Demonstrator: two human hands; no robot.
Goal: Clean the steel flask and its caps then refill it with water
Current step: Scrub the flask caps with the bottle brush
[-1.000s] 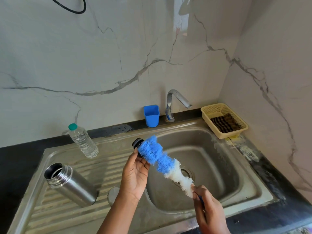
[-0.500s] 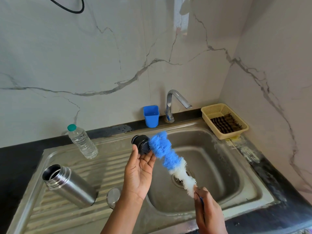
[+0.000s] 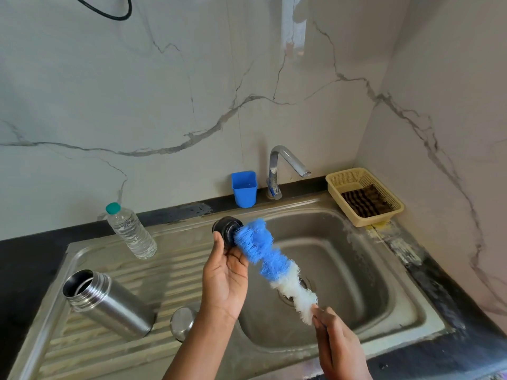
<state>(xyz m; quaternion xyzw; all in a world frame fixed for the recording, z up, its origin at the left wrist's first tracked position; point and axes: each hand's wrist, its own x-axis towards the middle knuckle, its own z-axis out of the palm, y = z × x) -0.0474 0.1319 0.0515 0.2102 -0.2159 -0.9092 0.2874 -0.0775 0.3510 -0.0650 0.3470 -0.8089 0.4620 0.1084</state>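
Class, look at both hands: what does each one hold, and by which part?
The left hand holds the black inner cap by its rim. The right hand grips the bottle brush by its handle end, below the white bristles.

Left hand raised palm-up, fingers curled, right hand clenched

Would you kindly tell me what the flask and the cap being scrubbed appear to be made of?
The flask looks like brushed stainless steel: silvery, with soft streaked reflections. The cap, which the left hand holds, looks like black plastic, dark with a dull sheen, though that is less certain.
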